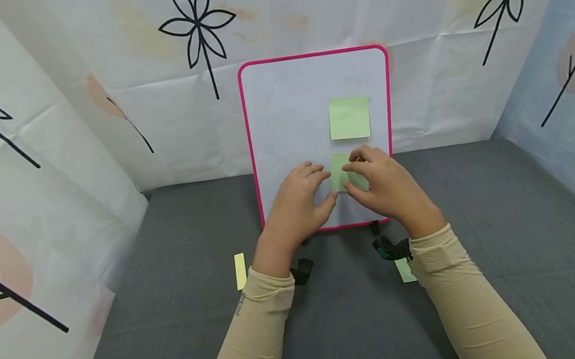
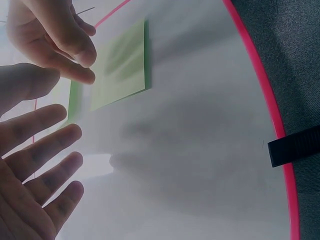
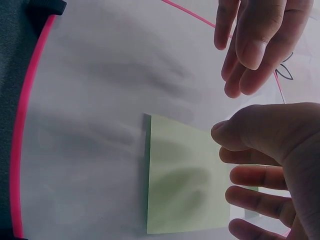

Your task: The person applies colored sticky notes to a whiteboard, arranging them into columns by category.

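Observation:
A whiteboard (image 1: 281, 105) with a pink frame leans upright at the back, bearing two green sticky notes. The upper sticky note (image 1: 349, 118) sits above the lower sticky note (image 1: 339, 172), which both hands partly surround. Beside the lower note's left edge is my left hand (image 1: 299, 202); in the left wrist view its fingers are spread and hold nothing. My right hand (image 1: 387, 185) hovers over the note's right side, hiding part of it. In the right wrist view the right hand (image 3: 280, 165) has extended fingers, with a gap between thumb and fingers and nothing gripped.
On the grey table (image 1: 208, 355), a yellow sticky note (image 1: 240, 271) lies near the left forearm. Another green note (image 1: 406, 270) is partly under the right sleeve. Black feet (image 2: 292, 146) support the board's lower edge. Printed fabric (image 1: 293, 3) hangs around the table.

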`<act>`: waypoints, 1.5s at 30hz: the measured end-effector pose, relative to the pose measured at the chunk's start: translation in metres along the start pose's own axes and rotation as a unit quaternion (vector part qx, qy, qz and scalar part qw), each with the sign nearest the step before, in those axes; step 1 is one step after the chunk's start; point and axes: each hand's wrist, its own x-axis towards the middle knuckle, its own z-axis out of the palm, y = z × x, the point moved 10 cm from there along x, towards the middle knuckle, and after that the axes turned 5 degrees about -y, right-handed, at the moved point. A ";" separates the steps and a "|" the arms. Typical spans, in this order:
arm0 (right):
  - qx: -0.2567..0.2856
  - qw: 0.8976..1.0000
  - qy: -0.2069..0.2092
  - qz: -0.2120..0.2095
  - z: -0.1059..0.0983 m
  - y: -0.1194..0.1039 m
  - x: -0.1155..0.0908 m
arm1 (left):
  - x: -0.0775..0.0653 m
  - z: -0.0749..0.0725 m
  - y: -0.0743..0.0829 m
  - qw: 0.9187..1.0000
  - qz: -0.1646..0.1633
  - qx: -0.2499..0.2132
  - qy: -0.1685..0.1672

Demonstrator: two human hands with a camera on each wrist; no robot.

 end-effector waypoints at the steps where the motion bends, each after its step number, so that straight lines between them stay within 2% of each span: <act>1: 0.000 1.000 0.000 0.000 0.000 0.000 0.000 | 0.000 0.000 0.000 1.000 0.000 0.000 0.000; 38: 0.002 1.000 -0.007 -0.030 0.008 -0.012 0.002 | -0.004 -0.009 -0.011 1.000 -0.023 -0.005 0.006; 45: 0.002 1.000 -0.012 -0.024 0.008 -0.011 0.002 | -0.006 -0.012 -0.012 1.000 -0.028 -0.011 0.006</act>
